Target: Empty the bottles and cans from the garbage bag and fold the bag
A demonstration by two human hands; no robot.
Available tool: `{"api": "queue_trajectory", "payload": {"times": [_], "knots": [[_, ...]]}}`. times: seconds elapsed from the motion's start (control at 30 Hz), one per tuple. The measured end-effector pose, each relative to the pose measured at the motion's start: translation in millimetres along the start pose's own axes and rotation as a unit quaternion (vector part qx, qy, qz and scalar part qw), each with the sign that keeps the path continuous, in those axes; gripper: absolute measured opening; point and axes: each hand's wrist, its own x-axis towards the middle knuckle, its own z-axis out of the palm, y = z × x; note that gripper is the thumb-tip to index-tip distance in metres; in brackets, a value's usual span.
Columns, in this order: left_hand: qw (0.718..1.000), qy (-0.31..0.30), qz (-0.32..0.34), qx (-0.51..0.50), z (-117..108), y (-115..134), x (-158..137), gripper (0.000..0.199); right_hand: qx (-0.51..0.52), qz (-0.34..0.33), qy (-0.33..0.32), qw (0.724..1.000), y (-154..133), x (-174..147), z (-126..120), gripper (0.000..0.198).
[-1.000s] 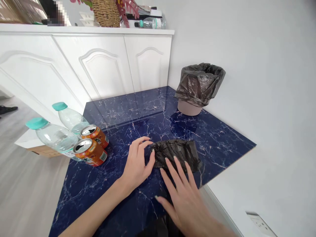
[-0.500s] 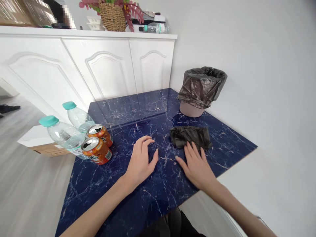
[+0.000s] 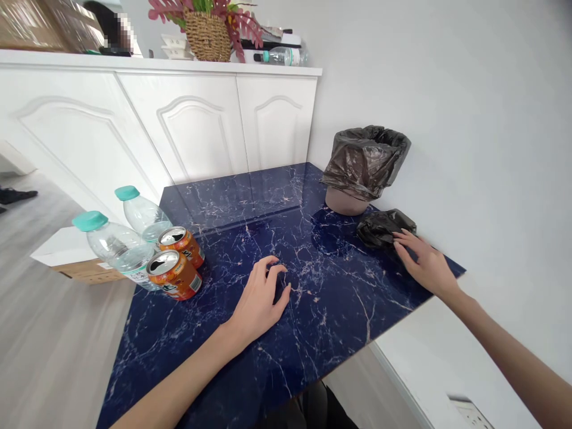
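My left hand [image 3: 263, 296] rests on the blue marbled tabletop [image 3: 286, 345], its fingers curved and apart, with nothing in them. At the right, my right hand [image 3: 422, 262] touches the near right edge of a crumpled black plastic bag [image 3: 379, 228]. The fingers of that hand are stretched out over the bag's edge, thumb apart. Just behind the bag stands a trash bin [image 3: 346, 201] lined with a dark bag [image 3: 364, 161]. To the left are two orange drink cans [image 3: 179, 277], opened on top, beside two clear plastic bottles [image 3: 118, 244] with teal caps.
A white cabinet [image 3: 196, 131] stands beyond the table, bearing a woven basket [image 3: 209, 36] of plants and a lying bottle [image 3: 286, 56]. A cardboard box [image 3: 84, 265] is on the floor at left. A wall bounds the right side. Part of a person shows behind the cabinet.
The black plastic bag has moved right and slightly away, towards the wall, together with my right hand. My left hand has shifted only slightly.
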Motion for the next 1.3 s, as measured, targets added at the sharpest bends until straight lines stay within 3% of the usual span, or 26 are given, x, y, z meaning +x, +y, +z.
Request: {"api": "queue_trajectory", "payload": {"times": [0.1, 0.17, 0.33, 0.53, 0.63, 0.73, 1.3], "knots": [[1.000, -0.011, 0.009, 0.001, 0, -1, 0, 0.031, 0.032, -0.003, 0.061, 0.998, -36, 3, 1, 0.039], [0.999, -0.023, 0.022, 0.002, 1, -1, -1, 0.034, 0.075, -0.039, 0.061, 0.995, -69, 9, 7, 0.033], [0.998, -0.053, 0.029, 0.012, 4, -2, -2, 0.039, 0.141, -0.131, -0.076, 0.978, -141, 37, 46, 0.032], [0.996, -0.077, 0.023, 0.026, 3, -2, -4, 0.043, 0.136, -0.159, -0.180, 0.961, -189, 83, 124, 0.054], [0.996, -0.078, 0.031, 0.029, 3, -2, -4, 0.041, 0.117, -0.159, -0.210, 0.958, -200, 102, 149, 0.064], [0.995, -0.083, 0.034, 0.035, 3, -3, -4, 0.040, 0.104, -0.159, -0.222, 0.957, -203, 111, 158, 0.067], [0.992, -0.098, 0.047, 0.058, -2, -2, 1, 0.042, 0.092, -0.154, -0.215, 0.960, -199, 106, 157, 0.061]]}}
